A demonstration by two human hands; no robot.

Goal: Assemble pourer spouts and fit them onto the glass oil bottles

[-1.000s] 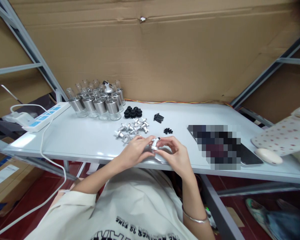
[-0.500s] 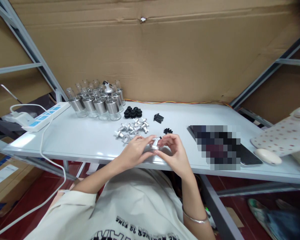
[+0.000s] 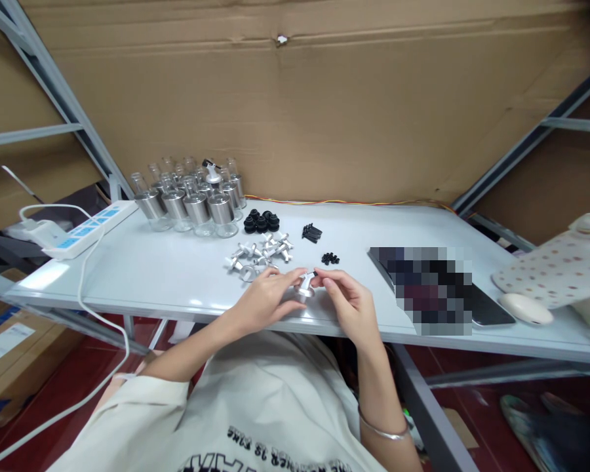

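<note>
At the far left of the frame, a white power strip with blue sockets [image 3: 89, 229] lies slantwise on the pale grey tabletop [image 3: 373, 226], a white cable [image 3: 81, 295] running down past the table's edge; below it, in the lower left corner, sits a brown cardboard box with blue tape [image 3: 10, 367]. Right of the strip, in the upper left part of the tabletop, clear glass bottles with brushed-metal sleeves [image 3: 199, 208] stand upright in a close cluster, and a silver spout with a black top [image 3: 212, 174] appears seated on one towards the back. Just beside them lie a group of round black stoppers [image 3: 261, 223] and, below these, a loose heap of silver spout pieces [image 3: 255, 252]. At the centre, low near the table's front edge, the left hand [image 3: 263, 298] grips a silver angled spout with a flared round base [image 3: 305, 287] between thumb and fingers, base down and slightly tilted. Above are a small bundle of thin black pieces [image 3: 312, 232] and a cluster of tiny black caps [image 3: 331, 258]. The right hand [image 3: 356, 305] has thumb and forefinger pinched at the held spout's black tip. At the right lie a dark flat object [image 3: 491, 308], partly pixelated, a cream oval object [image 3: 526, 308] and a white spotted bag [image 3: 560, 262].
</note>
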